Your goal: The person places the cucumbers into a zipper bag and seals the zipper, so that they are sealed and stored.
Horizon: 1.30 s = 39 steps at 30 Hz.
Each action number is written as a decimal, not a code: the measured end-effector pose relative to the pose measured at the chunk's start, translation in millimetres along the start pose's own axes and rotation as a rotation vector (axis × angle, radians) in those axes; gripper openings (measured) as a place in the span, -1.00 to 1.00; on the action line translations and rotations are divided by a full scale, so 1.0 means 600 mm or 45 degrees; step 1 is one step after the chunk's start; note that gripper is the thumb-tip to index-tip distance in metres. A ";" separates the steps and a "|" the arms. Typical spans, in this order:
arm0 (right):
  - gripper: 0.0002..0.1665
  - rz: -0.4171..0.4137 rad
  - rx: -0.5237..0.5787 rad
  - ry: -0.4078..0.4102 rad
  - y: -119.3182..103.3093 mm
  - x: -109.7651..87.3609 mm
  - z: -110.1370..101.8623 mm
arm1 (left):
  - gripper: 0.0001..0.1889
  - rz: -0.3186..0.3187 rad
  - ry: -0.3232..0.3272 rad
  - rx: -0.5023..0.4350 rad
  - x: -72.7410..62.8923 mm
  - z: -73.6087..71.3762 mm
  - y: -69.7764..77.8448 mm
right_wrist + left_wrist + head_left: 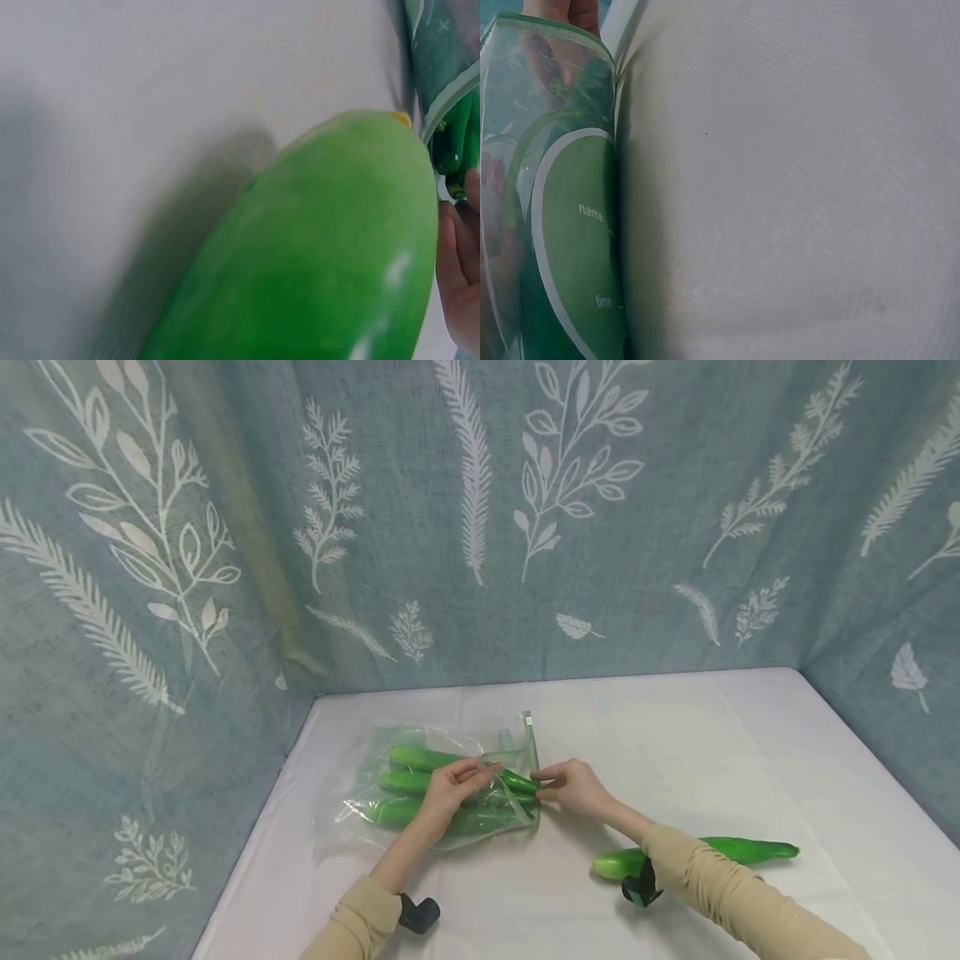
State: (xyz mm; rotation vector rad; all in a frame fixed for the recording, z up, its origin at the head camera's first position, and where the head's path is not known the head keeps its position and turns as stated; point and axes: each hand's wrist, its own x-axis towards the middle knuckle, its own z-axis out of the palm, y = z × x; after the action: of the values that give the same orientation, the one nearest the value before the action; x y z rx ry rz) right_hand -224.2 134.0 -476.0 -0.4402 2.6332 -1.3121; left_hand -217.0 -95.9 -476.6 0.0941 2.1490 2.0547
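Observation:
A clear zip bag (352, 835) lies on its side with several green cucumbers (401, 782) in it, their darker narrow ends towards its mouth at the right. My left hand (447, 789) is over the bag and pinches the upper film near the mouth. At the opening, the thumb and fingers of my right hand (576, 787) pinch the narrow tip of one cucumber (520, 782). In the left wrist view, the bag's green printed panel (577, 225) reads "name" and "time". Another cucumber (750, 850) lies outside the bag, below my right forearm.
A white cloth (660, 735) covers the table. Blue-green curtains (420, 527) with white leaf prints stand behind it and along both sides. Dark wrist cameras (420, 914) stick out beneath the sleeves, the right one close to the loose cucumber.

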 end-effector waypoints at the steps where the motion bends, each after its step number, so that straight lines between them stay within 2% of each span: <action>1: -0.62 0.002 0.002 0.003 0.000 0.000 -0.001 | -0.56 0.005 0.001 0.009 0.000 -0.001 0.001; 4: -0.63 0.029 0.004 0.019 0.002 -0.001 -0.003 | -0.54 0.006 -0.006 0.023 0.002 -0.004 0.002; 7: -0.65 0.064 -0.007 0.038 0.004 -0.003 -0.007 | -0.53 0.015 -0.051 0.017 0.003 -0.007 0.003; 12: -0.64 0.087 -0.025 -0.009 0.012 -0.015 -0.021 | -0.51 0.028 -0.124 -0.033 0.002 -0.007 0.006; 19: -0.56 0.131 -0.002 -0.100 0.022 -0.046 -0.041 | -0.48 0.012 -0.114 -0.076 -0.002 -0.006 0.000; 25: -0.54 0.096 0.046 -0.164 0.036 -0.073 -0.060 | -0.47 0.037 -0.154 -0.138 -0.004 -0.009 0.000; 32: -0.50 0.098 0.066 -0.221 0.045 -0.099 -0.082 | -0.48 0.050 -0.117 -0.096 -0.004 -0.009 -0.003; 39: -0.53 0.095 0.056 -0.219 0.045 -0.117 -0.116 | -0.50 0.050 -0.117 -0.111 -0.005 -0.009 -0.003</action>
State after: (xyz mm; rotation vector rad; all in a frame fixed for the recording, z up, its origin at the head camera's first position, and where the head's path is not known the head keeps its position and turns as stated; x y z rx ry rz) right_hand -182.4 224.9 -454.9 -0.4233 2.4513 -1.2478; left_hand -214.7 -101.9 -478.2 0.2171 2.0167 2.1188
